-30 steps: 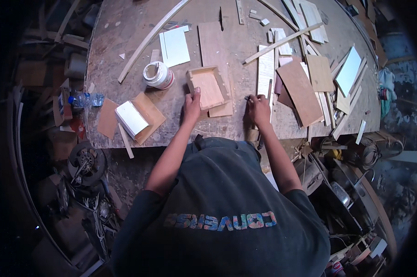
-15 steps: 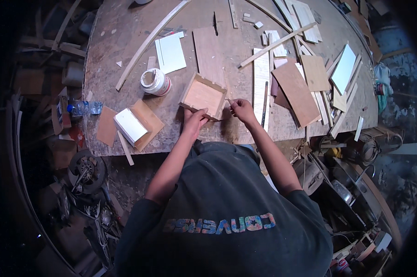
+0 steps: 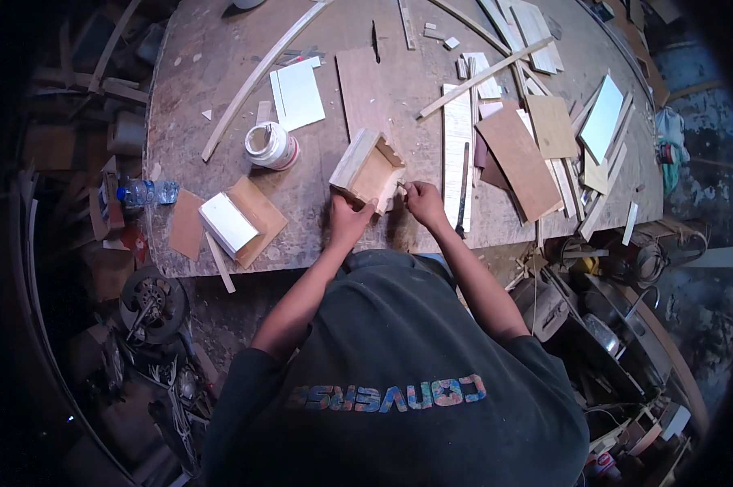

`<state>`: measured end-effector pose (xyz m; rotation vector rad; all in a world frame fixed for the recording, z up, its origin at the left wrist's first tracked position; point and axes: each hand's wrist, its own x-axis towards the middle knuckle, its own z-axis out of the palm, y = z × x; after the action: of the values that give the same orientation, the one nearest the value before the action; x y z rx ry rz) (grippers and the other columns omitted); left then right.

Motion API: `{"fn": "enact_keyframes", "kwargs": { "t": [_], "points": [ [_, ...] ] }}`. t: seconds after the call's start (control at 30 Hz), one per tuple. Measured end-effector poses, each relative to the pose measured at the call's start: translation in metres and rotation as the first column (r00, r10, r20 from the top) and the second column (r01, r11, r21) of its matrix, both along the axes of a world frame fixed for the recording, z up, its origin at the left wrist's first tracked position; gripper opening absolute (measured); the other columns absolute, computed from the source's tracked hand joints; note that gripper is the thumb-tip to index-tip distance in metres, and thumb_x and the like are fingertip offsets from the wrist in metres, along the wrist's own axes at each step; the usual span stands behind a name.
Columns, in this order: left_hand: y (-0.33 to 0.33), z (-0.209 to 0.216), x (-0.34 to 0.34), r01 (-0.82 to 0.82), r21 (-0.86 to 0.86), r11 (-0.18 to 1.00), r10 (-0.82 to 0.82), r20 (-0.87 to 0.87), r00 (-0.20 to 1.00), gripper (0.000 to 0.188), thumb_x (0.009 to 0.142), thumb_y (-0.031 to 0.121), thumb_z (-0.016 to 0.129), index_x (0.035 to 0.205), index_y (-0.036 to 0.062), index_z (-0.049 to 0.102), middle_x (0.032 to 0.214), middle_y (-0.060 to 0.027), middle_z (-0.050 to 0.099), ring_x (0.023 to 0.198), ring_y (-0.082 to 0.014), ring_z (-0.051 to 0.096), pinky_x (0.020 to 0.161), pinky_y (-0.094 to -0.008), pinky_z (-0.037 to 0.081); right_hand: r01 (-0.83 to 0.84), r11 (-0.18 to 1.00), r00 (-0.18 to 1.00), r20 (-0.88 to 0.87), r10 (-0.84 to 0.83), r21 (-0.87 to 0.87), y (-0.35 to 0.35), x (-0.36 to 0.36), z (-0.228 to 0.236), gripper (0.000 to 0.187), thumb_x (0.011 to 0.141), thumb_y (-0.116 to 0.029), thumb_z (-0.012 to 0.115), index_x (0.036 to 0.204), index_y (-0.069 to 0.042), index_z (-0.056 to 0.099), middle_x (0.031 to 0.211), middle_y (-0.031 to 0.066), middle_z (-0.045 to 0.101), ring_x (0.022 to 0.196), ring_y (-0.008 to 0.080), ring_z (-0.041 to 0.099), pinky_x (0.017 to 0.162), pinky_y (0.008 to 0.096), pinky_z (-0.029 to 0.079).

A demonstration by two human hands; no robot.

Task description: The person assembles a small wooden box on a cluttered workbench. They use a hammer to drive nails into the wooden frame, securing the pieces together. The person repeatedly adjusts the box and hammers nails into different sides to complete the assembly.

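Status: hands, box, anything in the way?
Left hand holding wooden box, tilted. Right hand at its right edge. White jar stands apart, left of box.

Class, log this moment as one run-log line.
left hand: holding wooden box, tilted | right hand: at box's right edge, grip unclear | nearby: white tub, left of box

There's the left hand, most of its fingers lost behind the wooden box! Over at the box's edge, the right hand, and whatever meets those fingers is too small to tell. Up top, a round container is sliced by the edge; down below, the dark shirt runs out of view.
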<state>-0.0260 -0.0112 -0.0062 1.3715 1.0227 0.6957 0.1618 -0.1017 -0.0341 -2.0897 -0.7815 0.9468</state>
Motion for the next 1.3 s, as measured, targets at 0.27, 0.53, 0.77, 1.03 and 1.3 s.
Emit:
{"fn": "enact_keyframes", "kwargs": {
  "t": [0.27,0.53,0.77,1.03,1.3],
  "points": [
    [0.045,0.053,-0.009,0.027,0.190,0.981,0.029,-0.282,0.959,0.062,0.082,0.042,0.081,0.120,-0.0010,0.057,0.100,-0.0145,0.072,0.096,-0.0240,0.070,0.085,-0.0355,0.053,0.057,0.998,0.991,-0.126,-0.053,0.026,-0.005,-0.010,-0.001,0.029,0.099,-0.021,0.056,0.098,0.003,0.072,0.077,0.0146,0.070,0.070,0.0244,0.067,0.068,0.0371,0.052],
    [0.088,0.072,-0.025,0.111,-0.266,0.958,-0.219,-0.423,0.879,0.064,0.085,0.051,0.075,0.123,0.0046,0.053,0.100,-0.0148,0.068,0.067,-0.0164,0.064,0.059,-0.0312,0.056,0.299,0.952,0.807,-0.517,-0.287,-0.062,0.000,-0.016,-0.015,0.025,0.101,-0.014,0.054,0.114,0.003,0.067,0.080,0.0039,0.066,0.064,0.0122,0.058,0.061,0.0286,0.048],
    [0.084,0.085,-0.007,0.226,-0.375,0.899,-0.339,-0.267,0.902,0.058,0.088,0.050,0.067,0.125,0.0087,0.051,0.101,-0.0127,0.067,0.061,-0.0166,0.062,0.055,-0.0289,0.051,0.323,0.945,0.897,-0.334,-0.291,0.044,0.001,-0.003,-0.010,0.023,0.098,-0.014,0.059,0.110,0.001,0.070,0.081,0.0079,0.071,0.068,0.0156,0.065,0.062,0.0311,0.051],
    [0.094,0.071,0.026,0.512,-0.514,0.688,-0.725,-0.451,0.521,0.076,0.089,0.056,0.066,0.139,0.0020,0.050,0.116,-0.0141,0.063,0.091,-0.0213,0.062,0.072,-0.0322,0.049,0.236,0.952,0.969,-0.121,-0.215,0.197,0.028,-0.002,0.009,0.023,0.097,-0.017,0.063,0.107,0.001,0.073,0.084,0.0147,0.074,0.074,0.0202,0.069,0.070,0.0333,0.054],
    [0.074,0.070,0.028,0.737,-0.228,0.637,-0.726,-0.498,0.474,0.079,0.095,0.053,0.065,0.156,0.0113,0.038,0.146,-0.0246,0.052,0.134,-0.0320,0.053,0.110,-0.0367,0.041,0.289,0.941,0.953,-0.147,-0.265,0.177,0.018,-0.003,0.034,0.026,0.100,-0.020,0.063,0.105,0.004,0.071,0.082,0.0076,0.071,0.070,0.0111,0.063,0.065,0.0284,0.051]
  ]
}}
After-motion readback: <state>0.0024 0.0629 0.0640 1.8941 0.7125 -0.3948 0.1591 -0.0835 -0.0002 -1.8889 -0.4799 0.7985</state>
